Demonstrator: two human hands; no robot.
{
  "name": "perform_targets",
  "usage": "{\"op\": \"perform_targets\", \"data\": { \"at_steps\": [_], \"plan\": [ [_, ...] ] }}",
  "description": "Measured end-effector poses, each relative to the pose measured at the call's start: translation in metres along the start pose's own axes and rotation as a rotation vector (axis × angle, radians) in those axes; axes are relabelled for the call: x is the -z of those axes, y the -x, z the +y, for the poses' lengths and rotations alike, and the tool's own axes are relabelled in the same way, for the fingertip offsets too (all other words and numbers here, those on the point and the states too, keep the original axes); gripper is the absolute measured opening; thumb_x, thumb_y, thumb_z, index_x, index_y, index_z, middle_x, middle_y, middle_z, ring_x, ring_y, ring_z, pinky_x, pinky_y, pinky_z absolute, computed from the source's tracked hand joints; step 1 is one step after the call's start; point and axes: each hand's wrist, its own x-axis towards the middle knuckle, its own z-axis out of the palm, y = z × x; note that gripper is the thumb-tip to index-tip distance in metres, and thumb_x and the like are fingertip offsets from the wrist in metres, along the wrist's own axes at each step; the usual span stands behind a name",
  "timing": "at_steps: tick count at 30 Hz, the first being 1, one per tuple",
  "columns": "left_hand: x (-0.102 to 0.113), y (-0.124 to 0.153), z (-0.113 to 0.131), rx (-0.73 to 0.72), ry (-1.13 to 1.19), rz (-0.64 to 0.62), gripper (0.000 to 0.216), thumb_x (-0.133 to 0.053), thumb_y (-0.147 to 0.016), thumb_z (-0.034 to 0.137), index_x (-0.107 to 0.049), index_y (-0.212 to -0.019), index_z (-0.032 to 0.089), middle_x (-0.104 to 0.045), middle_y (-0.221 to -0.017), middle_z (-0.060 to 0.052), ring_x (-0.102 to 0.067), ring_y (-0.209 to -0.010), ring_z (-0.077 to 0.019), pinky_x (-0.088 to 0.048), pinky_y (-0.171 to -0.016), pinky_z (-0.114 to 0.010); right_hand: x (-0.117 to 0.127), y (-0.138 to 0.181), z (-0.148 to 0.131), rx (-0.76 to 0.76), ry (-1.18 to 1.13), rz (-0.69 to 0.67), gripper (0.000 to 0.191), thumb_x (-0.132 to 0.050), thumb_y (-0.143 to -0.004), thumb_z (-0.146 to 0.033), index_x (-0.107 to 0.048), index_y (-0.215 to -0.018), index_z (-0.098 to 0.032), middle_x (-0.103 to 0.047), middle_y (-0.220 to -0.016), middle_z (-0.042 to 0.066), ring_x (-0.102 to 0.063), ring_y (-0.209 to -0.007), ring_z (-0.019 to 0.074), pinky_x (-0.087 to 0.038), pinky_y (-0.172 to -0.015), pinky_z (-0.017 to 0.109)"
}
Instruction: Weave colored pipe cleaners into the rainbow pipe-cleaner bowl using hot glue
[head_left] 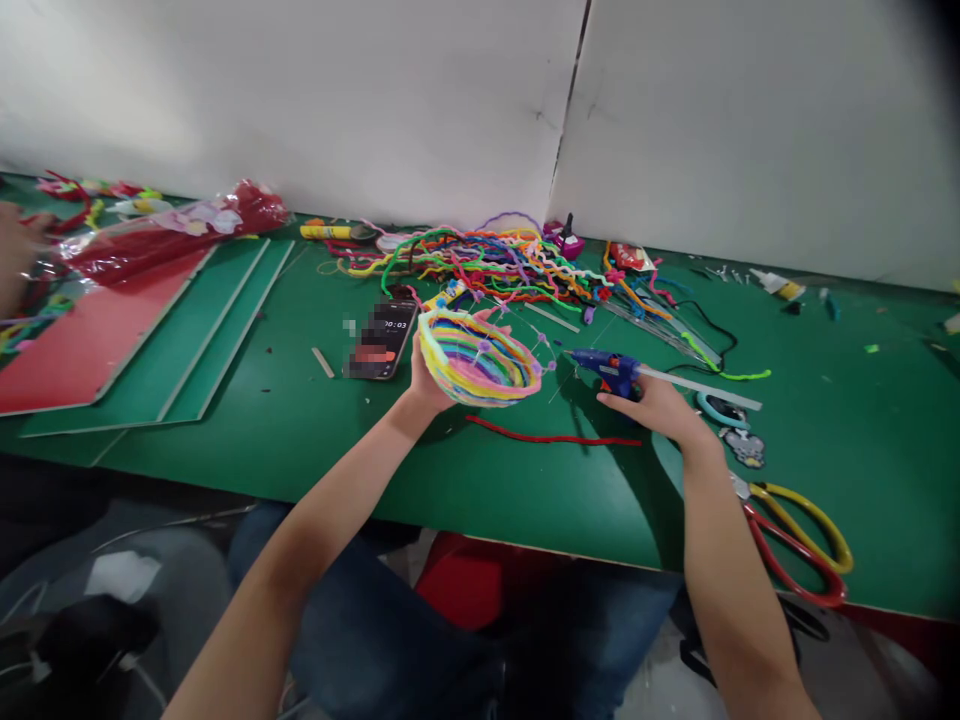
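Observation:
My left hand (426,380) cups a small bowl woven from coloured pipe cleaners (478,357), held tilted just above the green table (525,480). My right hand (654,404) grips a blue glue gun (609,370) with a white glue stick sticking out of its back; the nozzle points left toward the bowl's rim. A loose red pipe cleaner (551,436) lies on the table below both hands.
A tangled heap of coloured pipe cleaners (495,258) lies behind the bowl. A phone (382,338) lies left of it. Scissors with red and yellow handles (799,535) rest by my right forearm. Red and green boards (112,330) lie left, where another person's hand (16,250) shows.

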Motion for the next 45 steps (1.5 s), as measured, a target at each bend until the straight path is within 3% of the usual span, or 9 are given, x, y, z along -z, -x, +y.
{"op": "perform_targets", "data": {
  "at_steps": [3,6,12,16,22,26,37,41,45],
  "plan": [
    [0.000,0.000,-0.002,0.017,0.291,-0.031,0.088,-0.012,-0.075,0.084,-0.048,-0.125,0.021,-0.059,-0.128,-0.012,-0.051,-0.127,-0.0304,-0.046,-0.099,-0.055,-0.008,-0.007,0.001,0.102,-0.029,0.090,0.042,-0.056,-0.077,-0.057,-0.066,-0.089,-0.017,-0.064,-0.088,0.008,-0.056,-0.086,0.0233,-0.043,-0.074,0.034],
    [0.002,-0.005,-0.012,-0.058,0.254,0.091,0.075,-0.040,-0.071,0.082,-0.045,-0.117,0.024,-0.054,-0.133,-0.012,-0.050,-0.127,-0.0310,-0.046,-0.099,-0.052,-0.011,-0.010,-0.002,-0.006,-0.129,0.157,0.041,-0.056,-0.077,-0.055,-0.065,-0.089,-0.017,-0.063,-0.074,0.005,-0.055,-0.071,0.0200,-0.043,-0.066,0.033],
    [0.005,-0.007,-0.030,-0.354,-0.282,0.341,0.071,-0.063,-0.064,0.075,-0.039,-0.107,0.024,-0.049,-0.125,-0.013,-0.052,-0.119,-0.0286,-0.046,-0.099,-0.049,-0.013,-0.013,-0.015,-0.115,-0.685,0.431,0.039,-0.064,-0.073,-0.051,-0.062,-0.097,-0.020,-0.070,-0.096,0.008,-0.066,-0.075,0.0196,-0.053,-0.072,0.035],
    [0.002,0.000,-0.022,-0.364,-0.803,0.412,0.077,-0.066,-0.060,0.074,-0.041,-0.110,0.021,-0.050,-0.116,-0.014,-0.052,-0.114,-0.0334,-0.051,-0.087,-0.052,-0.015,-0.010,-0.025,-0.061,-0.932,0.460,0.030,-0.068,-0.074,-0.046,-0.065,-0.091,-0.022,-0.071,-0.101,0.004,-0.068,-0.069,0.0152,-0.055,-0.066,0.030],
    [0.004,0.003,-0.009,-0.528,-1.201,0.132,0.089,-0.070,-0.064,0.066,-0.039,-0.132,0.017,-0.047,-0.126,-0.019,-0.045,-0.118,-0.0361,-0.043,-0.097,-0.055,-0.026,-0.001,-0.044,0.041,-0.956,0.409,0.025,-0.063,-0.079,-0.044,-0.065,-0.086,-0.020,-0.072,-0.086,0.002,-0.063,-0.058,0.0115,-0.050,-0.058,0.026],
    [0.007,0.003,-0.006,-0.627,-1.280,-0.085,0.060,-0.058,-0.088,0.040,-0.035,-0.140,0.020,-0.062,-0.112,-0.012,-0.051,-0.106,-0.0273,-0.047,-0.089,-0.044,-0.030,0.004,-0.048,0.100,-1.036,0.365,0.023,-0.067,-0.077,-0.041,-0.064,-0.088,-0.021,-0.071,-0.082,0.001,-0.059,-0.054,0.0101,-0.049,-0.057,0.027],
    [0.001,0.007,0.002,-0.801,-1.138,-0.069,0.020,-0.046,-0.092,0.026,-0.061,-0.104,0.019,-0.068,-0.087,-0.006,-0.063,-0.086,-0.0187,-0.048,-0.081,-0.035,-0.024,0.016,-0.047,0.073,-1.011,0.167,0.031,-0.072,-0.066,-0.049,-0.067,-0.075,-0.020,-0.068,-0.077,0.002,-0.050,-0.051,0.0096,-0.046,-0.052,0.028],
    [-0.002,0.009,0.003,-0.914,-1.157,-0.053,0.018,-0.045,-0.092,0.024,-0.061,-0.098,0.019,-0.067,-0.080,-0.004,-0.063,-0.078,-0.0163,-0.049,-0.069,-0.028,-0.028,0.017,-0.047,-0.167,-0.779,0.260,0.034,-0.081,-0.052,-0.044,-0.064,-0.069,-0.020,-0.066,-0.068,0.002,-0.062,-0.067,0.0199,-0.055,-0.068,0.038],
    [-0.006,0.010,0.007,-1.002,-1.147,0.057,0.009,-0.050,-0.089,0.021,-0.058,-0.089,0.019,-0.062,-0.071,-0.002,-0.058,-0.066,-0.0136,-0.044,-0.059,-0.024,-0.032,0.019,-0.048,-0.116,-0.662,0.343,0.032,-0.078,-0.058,-0.044,-0.059,-0.071,-0.022,-0.064,-0.066,0.001,-0.064,-0.072,0.0227,-0.057,-0.075,0.042]
  ]
}}
